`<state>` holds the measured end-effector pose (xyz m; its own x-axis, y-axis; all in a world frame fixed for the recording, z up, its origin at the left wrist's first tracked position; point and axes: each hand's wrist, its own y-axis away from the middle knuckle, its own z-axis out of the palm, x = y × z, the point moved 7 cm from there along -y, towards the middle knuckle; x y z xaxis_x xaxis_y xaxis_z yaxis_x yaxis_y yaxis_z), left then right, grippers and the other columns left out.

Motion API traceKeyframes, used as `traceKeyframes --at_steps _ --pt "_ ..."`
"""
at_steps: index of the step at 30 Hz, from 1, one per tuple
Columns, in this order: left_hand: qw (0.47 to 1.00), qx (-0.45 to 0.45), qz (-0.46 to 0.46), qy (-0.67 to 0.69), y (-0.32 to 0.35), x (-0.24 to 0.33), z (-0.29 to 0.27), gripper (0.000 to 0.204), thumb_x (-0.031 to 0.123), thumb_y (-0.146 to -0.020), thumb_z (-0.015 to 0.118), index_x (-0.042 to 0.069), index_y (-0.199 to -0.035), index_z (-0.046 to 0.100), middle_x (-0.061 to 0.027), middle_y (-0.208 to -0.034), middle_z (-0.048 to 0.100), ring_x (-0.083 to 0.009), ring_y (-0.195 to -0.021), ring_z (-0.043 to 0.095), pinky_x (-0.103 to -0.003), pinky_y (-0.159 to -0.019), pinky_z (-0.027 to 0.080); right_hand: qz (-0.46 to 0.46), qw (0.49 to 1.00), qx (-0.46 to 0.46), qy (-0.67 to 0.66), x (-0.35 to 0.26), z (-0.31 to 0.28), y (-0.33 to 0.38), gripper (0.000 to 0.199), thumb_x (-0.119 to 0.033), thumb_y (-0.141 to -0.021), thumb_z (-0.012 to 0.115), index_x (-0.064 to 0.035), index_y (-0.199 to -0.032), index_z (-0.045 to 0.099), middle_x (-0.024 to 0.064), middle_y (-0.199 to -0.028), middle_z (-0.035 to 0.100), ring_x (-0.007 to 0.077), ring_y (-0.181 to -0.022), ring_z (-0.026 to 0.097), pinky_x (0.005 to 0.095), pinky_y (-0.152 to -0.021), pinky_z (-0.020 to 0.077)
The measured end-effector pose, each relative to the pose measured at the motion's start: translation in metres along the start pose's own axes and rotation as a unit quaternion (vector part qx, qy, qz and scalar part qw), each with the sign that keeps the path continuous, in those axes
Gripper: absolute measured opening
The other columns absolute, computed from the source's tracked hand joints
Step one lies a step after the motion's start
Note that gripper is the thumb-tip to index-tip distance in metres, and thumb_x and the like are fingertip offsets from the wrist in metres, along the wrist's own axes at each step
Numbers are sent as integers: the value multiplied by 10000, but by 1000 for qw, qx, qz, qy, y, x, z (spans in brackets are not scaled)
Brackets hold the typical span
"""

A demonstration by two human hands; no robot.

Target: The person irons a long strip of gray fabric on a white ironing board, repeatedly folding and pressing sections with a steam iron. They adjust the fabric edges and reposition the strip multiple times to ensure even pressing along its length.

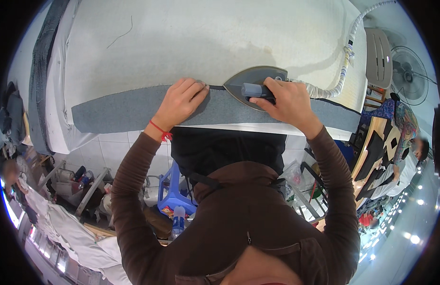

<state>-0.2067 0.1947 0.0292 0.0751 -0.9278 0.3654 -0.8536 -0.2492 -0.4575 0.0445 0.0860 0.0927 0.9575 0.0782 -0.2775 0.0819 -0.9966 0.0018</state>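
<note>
A long strip of grey denim-like fabric (125,108) lies across the near side of a pale padded ironing table (182,42). My left hand (182,100), with a red string at its wrist, is closed at the strip's far edge, its fingertips pinching the cloth there. Just right of those fingers, the tip of a steam iron (238,84) points left along the same edge. The iron rests on the strip, partly over the table cover. Wrapped round its dark handle are the fingers of my right hand (291,102). A darker folded border shows between hand and iron.
A white wrapped hose (344,71) runs from the iron toward the far right. More grey fabric (42,80) hangs over the table's left end. A loose thread (121,34) lies on the cover. Below stand a blue plastic stool (173,190) and a bottle (178,222). People sit farther off.
</note>
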Motion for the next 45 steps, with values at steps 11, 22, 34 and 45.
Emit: traceKeyframes --at_steps 11,22,34,45 --pt "999 -39 -1 -18 7 0 -14 484 52 -885 779 51 -1368 803 -84 -1208 722 -265 -1028 677 -401 -892 563 12 1000 -14 -5 -9 -2 -10 517 -602 -996 873 -115 -976 700 82 -666 704 343 -580 718 448 -549 549" --pt "998 -57 23 2 15 -17 -21 386 71 -895 761 1 -1274 750 -114 -1251 711 -296 -1061 688 -436 -936 606 28 999 -28 -1 -14 5 -16 510 -594 -994 874 -118 -982 690 86 -683 718 363 -605 729 465 -559 557" --pt "996 -61 52 -23 26 -25 -28 416 78 -883 793 1 -1290 753 -115 -1266 716 -297 -1106 714 -431 -941 647 23 999 -42 0 -23 6 -22 523 -614 -1016 848 -115 -970 698 81 -699 728 357 -615 739 452 -556 562" --pt "998 -51 27 -2 26 -31 -34 451 67 -895 776 5 -1341 755 -108 -1260 706 -293 -1073 701 -424 -905 636 23 999 -35 -3 -36 10 -33 560 -658 -1008 836 -117 -965 694 85 -680 722 359 -601 735 469 -551 555"
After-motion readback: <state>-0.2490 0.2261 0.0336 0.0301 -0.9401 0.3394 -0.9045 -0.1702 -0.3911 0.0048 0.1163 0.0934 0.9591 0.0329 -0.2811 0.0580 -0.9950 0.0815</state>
